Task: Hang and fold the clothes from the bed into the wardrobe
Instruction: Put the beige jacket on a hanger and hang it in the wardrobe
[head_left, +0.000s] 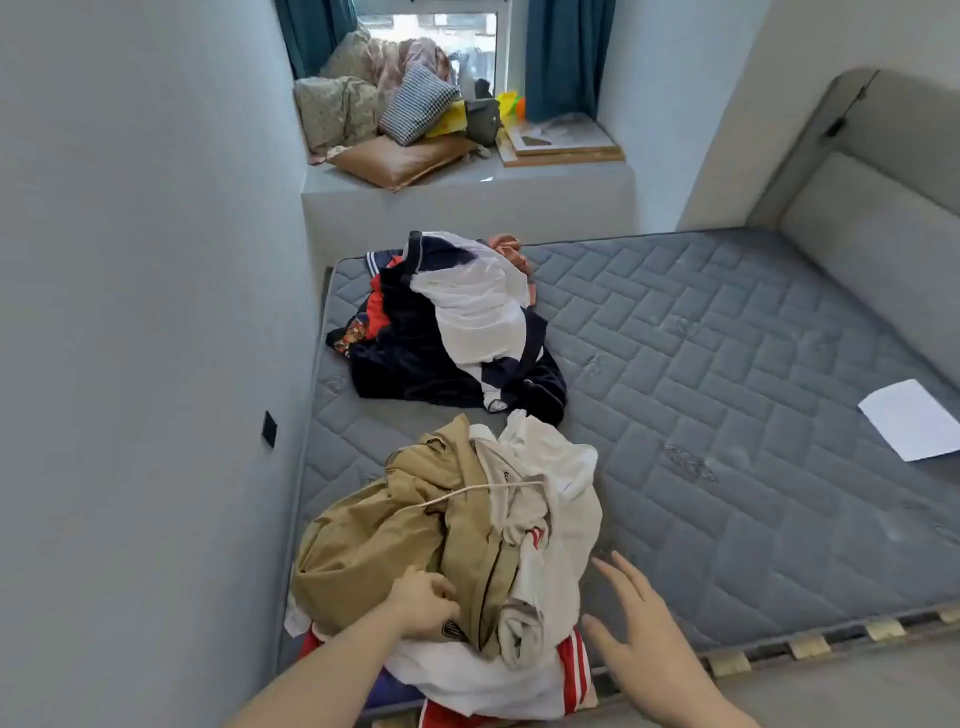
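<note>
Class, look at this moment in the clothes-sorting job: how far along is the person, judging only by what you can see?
Nothing looks finished: no folded or hung garment shows, and no wardrobe is in view. In hand: the left hand grips the tan garment on the near pile, while the right hand hovers open beside the white clothes. Left: that whole pile, plus the dark and white pile farther up the mattress.
</note>
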